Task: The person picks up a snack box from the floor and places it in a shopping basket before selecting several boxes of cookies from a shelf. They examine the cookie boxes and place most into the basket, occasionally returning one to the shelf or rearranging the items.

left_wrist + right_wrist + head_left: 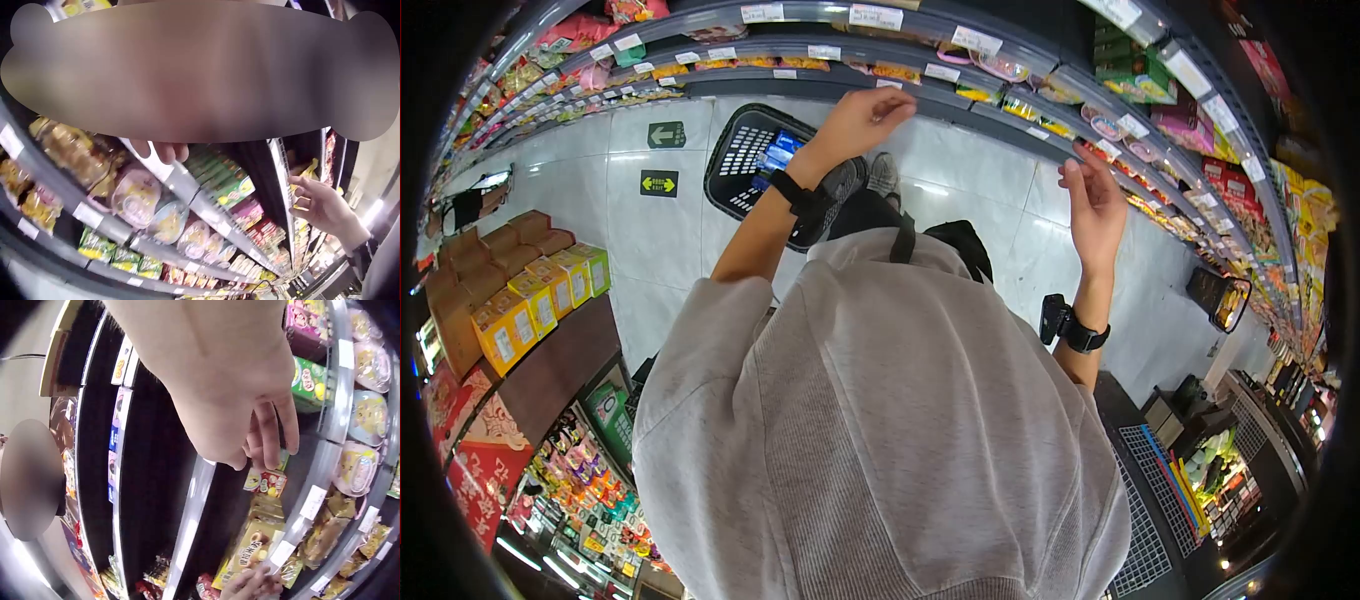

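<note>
In the head view my left hand [865, 122] hangs in front of the lower shelves, its fingers loosely bent and holding nothing. My right hand [1095, 205] is raised farther right near the shelf edge, empty, with fingers relaxed. The left wrist view shows left fingertips [164, 152] below a blurred area, with the right hand [322, 206] at the right. In the right wrist view the right hand [231, 394] hangs over a shelf with small red boxes [270, 482] and yellow packs [253, 544]; the left hand [250, 584] is near those packs, contact unclear.
A dark basket [720, 150] holding blue packages [780, 152] stands on the floor beside the feet. Shelves with price tags [876, 17] curve across the front and right. Yellow boxes [503, 330] stand at the left. Another basket [1229, 304] is at the right.
</note>
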{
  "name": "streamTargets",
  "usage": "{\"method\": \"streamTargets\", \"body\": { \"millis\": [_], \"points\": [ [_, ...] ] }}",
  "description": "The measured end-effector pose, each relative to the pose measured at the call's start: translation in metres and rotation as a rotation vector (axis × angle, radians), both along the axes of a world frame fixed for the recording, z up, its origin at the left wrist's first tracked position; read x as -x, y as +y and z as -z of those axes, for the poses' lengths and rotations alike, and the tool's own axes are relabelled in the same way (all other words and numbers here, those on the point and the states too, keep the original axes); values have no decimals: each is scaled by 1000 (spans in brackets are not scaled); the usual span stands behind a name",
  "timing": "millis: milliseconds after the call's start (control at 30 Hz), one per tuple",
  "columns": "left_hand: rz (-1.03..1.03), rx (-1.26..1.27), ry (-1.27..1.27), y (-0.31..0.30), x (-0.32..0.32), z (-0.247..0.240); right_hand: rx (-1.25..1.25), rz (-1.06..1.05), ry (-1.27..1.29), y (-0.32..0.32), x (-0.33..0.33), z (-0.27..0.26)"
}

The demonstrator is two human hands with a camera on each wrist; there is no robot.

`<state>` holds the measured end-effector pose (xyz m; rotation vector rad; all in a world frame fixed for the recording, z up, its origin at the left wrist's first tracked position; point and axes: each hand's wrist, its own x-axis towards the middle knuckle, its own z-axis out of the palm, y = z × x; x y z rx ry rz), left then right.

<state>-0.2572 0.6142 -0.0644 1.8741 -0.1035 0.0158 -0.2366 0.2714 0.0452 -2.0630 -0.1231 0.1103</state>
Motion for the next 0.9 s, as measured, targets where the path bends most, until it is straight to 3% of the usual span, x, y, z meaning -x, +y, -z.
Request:
{"method": "streamTargets", "body": {
  "millis": [167,233,300,433,567,700,767,900],
  "points": [
    [1,-90,117,6,93,40,137,17,19,-30,84,42],
    [4,-307,193,11,133,58,193,4,86,-35,120,60],
    [-14,-270,226,15,180,76,187,-11,62,-41,158,85],
    [45,-531,286,38,267,111,277,-58,70,-57,223,132],
    [-17,-583,440,70,342,133,407,-74,249,-87,290,192],
    [-114,-583,511,112,391,153,461,-58,355,-103,328,239],
    [-140,-594,557,123,403,136,441,-60,403,-100,333,253],
    [-243,-520,528,158,412,122,429,-56,408,-53,322,258]
  ]
}}
